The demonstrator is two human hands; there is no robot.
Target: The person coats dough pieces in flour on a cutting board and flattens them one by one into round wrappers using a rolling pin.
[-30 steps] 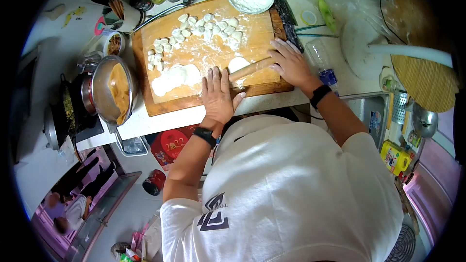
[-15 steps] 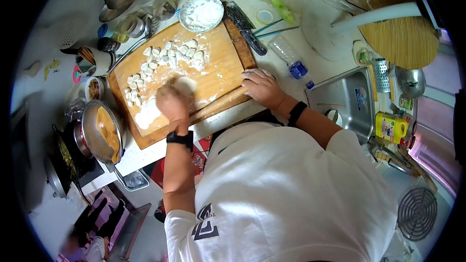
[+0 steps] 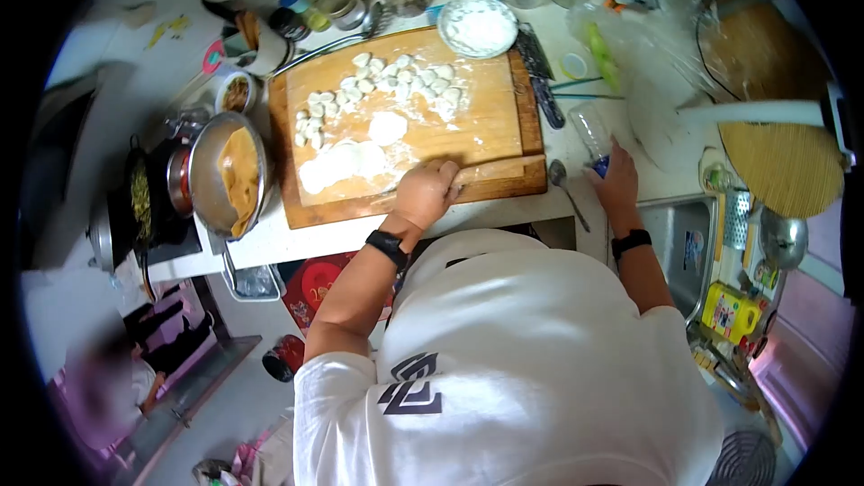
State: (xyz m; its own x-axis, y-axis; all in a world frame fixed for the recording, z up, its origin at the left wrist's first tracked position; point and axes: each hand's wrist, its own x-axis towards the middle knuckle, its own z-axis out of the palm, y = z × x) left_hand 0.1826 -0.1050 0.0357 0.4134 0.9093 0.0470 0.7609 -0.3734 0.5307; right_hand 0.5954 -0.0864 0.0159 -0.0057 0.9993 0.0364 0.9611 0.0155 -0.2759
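Observation:
My left hand (image 3: 426,194) is closed around a wooden rolling pin (image 3: 499,169) at the front edge of the floury wooden board (image 3: 486,130). My right hand (image 3: 617,182) is off the board, with thumb and fingers around the blue part of a clear plastic bottle (image 3: 589,129) lying on the counter; the bottle's cap end is hidden beneath it. On the board are a flattened round of dough (image 3: 388,128), a pile of white wrappers or flattened dough (image 3: 342,166), and several small dough pieces (image 3: 405,81). A metal spoon (image 3: 567,191) lies between my right hand and the board.
A bowl of flour (image 3: 478,27) stands at the board's back corner, beside a dark-bladed knife (image 3: 543,90). Left of the board is a steel bowl (image 3: 244,175) with something orange-brown inside. The sink (image 3: 670,238) is at right. Another person (image 3: 108,378) is at lower left.
My left hand has moved from the dough to the rolling pin. My right hand has left the board's right edge for the bottle, exposing the spoon. The whole view has shifted.

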